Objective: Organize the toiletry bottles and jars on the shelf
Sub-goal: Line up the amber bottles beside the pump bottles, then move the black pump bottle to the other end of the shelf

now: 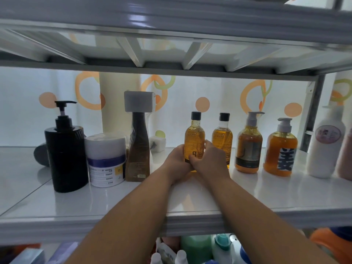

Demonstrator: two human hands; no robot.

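Fingers (208,144) of left hand (176,159) and right hand (208,161) curled round lower body of amber bottle (194,134), upright on shelf (266,195) beside twin bottle (222,138); we judge it nearly full, heavyish, smooth, likely slippery; hold low, at label.

Jar (105,161) stands between two bottles (66,149) on shelf (190,199).

Open shelf (266,195) front; brown bottle (137,149) and amber bottle (222,138) flank.

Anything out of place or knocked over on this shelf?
One thing: a dark rounded object behind the black pump bottle seems to lie on its side, while everything else stands upright. No spills show.
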